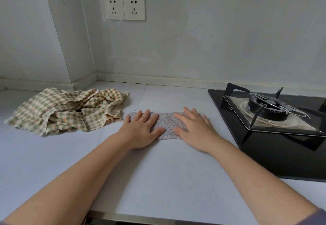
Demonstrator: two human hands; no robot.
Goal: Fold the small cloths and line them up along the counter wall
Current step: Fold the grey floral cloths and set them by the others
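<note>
A small grey cloth with a fine flower print [168,125] lies flat on the pale counter [158,172], folded into a narrow strip. My left hand [142,130] presses flat on its left end, fingers straight and spread. My right hand [193,130] presses flat on its right end the same way. Both palms hide much of the strip. A loose heap of green-and-peach checked cloths [68,110] with wavy edges sits crumpled to the left, near the wall corner.
A black glass gas hob [264,154] with a burner and pan support [269,108] fills the right side, close to my right hand. The counter wall's low upstand [158,80] runs behind the cloths. Two wall sockets [125,7] hang above.
</note>
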